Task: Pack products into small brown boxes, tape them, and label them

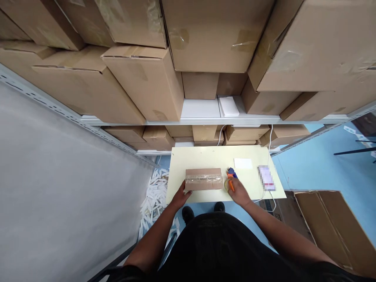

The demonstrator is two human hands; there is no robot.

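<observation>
A small cardboard box (pixel 203 184) lies lengthwise on the pale yellow table, clear tape running along its top seam. At its left end, my left hand (pixel 179 197) grips the near corner, fingers along the side and thumb at the front edge. My right hand (pixel 240 193) is closed around the orange handle of a tape dispenser (pixel 232 172), which has a blue head and a roll of tape. The dispenser is just right of the box. Part of its handle is hidden under my fingers.
A white paper (pixel 243 163) and a phone (pixel 266 178) with a white cable are on the table's (pixel 182 158) right part. Shelves packed with cardboard boxes (pixel 219 35) rise beyond it. White paper strips (pixel 153 196) litter the floor at left; a large carton (pixel 331 227) stands at right.
</observation>
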